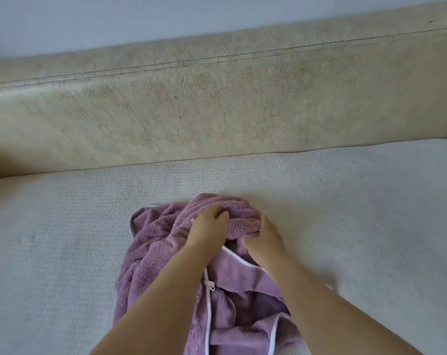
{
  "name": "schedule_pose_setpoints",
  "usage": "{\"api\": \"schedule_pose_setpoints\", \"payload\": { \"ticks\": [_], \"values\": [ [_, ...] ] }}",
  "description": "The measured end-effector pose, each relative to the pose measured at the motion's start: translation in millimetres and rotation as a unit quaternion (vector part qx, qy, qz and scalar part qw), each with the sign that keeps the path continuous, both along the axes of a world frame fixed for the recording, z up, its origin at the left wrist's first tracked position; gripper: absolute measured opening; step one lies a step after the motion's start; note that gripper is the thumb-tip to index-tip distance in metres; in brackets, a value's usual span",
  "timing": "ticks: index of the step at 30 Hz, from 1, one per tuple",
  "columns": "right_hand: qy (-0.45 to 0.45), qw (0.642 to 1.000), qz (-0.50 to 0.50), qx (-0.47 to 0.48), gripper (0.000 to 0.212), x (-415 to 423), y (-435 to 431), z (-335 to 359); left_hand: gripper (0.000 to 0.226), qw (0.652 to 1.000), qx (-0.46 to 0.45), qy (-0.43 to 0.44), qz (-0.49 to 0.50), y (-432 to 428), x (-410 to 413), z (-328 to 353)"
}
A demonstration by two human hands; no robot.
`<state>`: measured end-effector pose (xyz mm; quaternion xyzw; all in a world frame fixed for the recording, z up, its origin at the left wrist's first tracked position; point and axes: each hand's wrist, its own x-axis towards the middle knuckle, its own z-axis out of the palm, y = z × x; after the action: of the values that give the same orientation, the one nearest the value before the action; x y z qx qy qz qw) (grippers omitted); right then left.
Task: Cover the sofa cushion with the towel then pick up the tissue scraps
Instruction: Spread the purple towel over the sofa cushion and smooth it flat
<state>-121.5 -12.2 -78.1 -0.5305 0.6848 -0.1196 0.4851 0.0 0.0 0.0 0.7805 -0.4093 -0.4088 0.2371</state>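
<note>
A purple towel (153, 254) with white trim lies bunched in a heap on the pale woven sofa cushion (358, 213), near its front middle. My left hand (208, 226) grips a fold at the top of the heap, fingers curled into the cloth. Just to its right, my right hand (264, 239) grips the neighbouring fold of the same towel. Both forearms reach in from the bottom edge and hide part of the towel. No tissue scraps show in this view.
The cracked beige leather backrest (217, 103) runs along the far side of the cushion, with a pale wall (114, 19) above it. Bare cushion stretches to the left and right of the towel.
</note>
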Motion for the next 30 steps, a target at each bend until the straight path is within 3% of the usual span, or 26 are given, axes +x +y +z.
{"api": "schedule_pose_setpoints", "payload": {
  "ticks": [2, 6, 8, 11, 14, 16, 18, 19, 22, 23, 25, 28, 30],
  "values": [
    [0.033, 0.999, -0.007, 0.017, 0.079, -5, 3, -17, 0.043, 0.999, 0.017, -0.031, -0.038, 0, -3, -14],
    [-0.006, 0.999, -0.007, 0.032, 0.025, -12, 8, -25, 0.048, 0.994, 0.043, -0.073, -0.073, 2, -7, -31],
    [-0.062, 0.996, -0.056, -0.003, 0.012, -16, -4, -5, 0.052, 0.992, 0.038, -0.087, -0.086, 1, -9, -28],
    [-0.145, 0.983, -0.088, -0.069, 0.019, -28, -33, 48, 0.057, 0.987, 0.018, -0.124, -0.105, -8, -17, -9],
    [-0.192, 0.973, -0.031, -0.125, 0.025, -49, -52, 103, 0.016, 0.977, -0.039, -0.181, -0.108, -24, -34, 25],
    [-0.199, 0.962, -0.035, -0.185, 0.029, -71, -59, 130, 0.014, 0.986, -0.077, -0.135, -0.067, -32, -49, 47],
    [-0.146, 0.962, -0.023, -0.229, 0.036, -99, -64, 142, 0.017, 0.993, -0.052, -0.055, -0.088, -35, -66, 63],
    [-0.106, 0.972, 0.007, -0.209, 0.036, -109, -65, 144, 0.021, 0.991, 0.010, 0.009, -0.133, -32, -74, 67],
    [0.027, 0.988, 0.147, -0.032, 0.017, -144, -59, 131, 0.049, 0.922, 0.253, 0.110, -0.271, -17, -104, 70],
    [0.089, 0.975, 0.202, 0.023, 0.013, -157, -53, 123, 0.043, 0.916, 0.271, 0.095, -0.282, -14, -114, 66],
    [0.149, 0.950, 0.267, 0.066, 0.024, -183, -43, 101, 0.027, 0.943, 0.213, 0.002, -0.257, -13, -127, 57],
    [0.148, 0.973, 0.176, 0.014, 0.021, -224, -30, 69, 0.030, 0.950, 0.137, -0.156, -0.234, -18, -147, 41],
    [0.146, 0.977, 0.152, 0.019, 0.014, -234, -23, 54, 0.035, 0.940, 0.136, -0.187, -0.252, -19, -157, 27]
  ]
}}
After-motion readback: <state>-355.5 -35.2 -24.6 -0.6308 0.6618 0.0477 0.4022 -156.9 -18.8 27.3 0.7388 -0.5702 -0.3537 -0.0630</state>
